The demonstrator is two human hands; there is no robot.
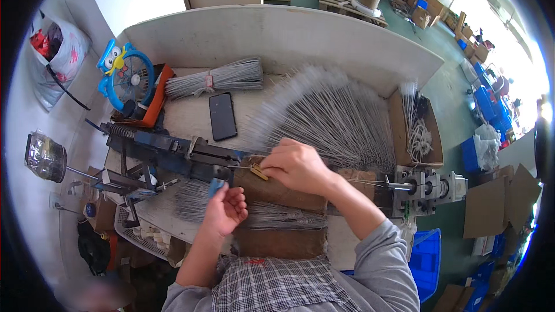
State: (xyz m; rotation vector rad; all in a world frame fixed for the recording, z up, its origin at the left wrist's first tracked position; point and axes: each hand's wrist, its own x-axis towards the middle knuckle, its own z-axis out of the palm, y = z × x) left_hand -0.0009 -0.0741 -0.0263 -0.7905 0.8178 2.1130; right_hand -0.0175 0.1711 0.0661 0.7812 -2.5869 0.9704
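Overview of a wire-working station, from largest part to smallest. The pale desk (pixel 193 120) fills the middle of the frame. On its left side lies a long dark-blue metal fixture (pixel 156 141); at the right stands a silver spindle assembly (pixel 430 188). A broad fan of fine grey wires (pixel 341 118) spreads across the upper centre, with a tied wire bundle (pixel 231 75) at its upper left and a black phone (pixel 222 117) just below that bundle. A brown mat (pixel 283 245) covers the lower centre, and a loose wire bundle (pixel 283 216) lies across it.

The right hand (pixel 298 164), at centre, has its fingers curled, their tips at a small yellow piece (pixel 259 171) near the fixture's inner end; whether they pinch this piece or a wire beside it cannot be told. The left hand (pixel 225 208), lower left of centre, is half curled, its thumb at a blue tab (pixel 215 186) on the fixture; whether that grip is closed or merely pressing is unclear.

The step in hand appears to be positioning work at the fixture's end. The next move seems to call for steadiness at the tab and careful alignment of the yellow piece.
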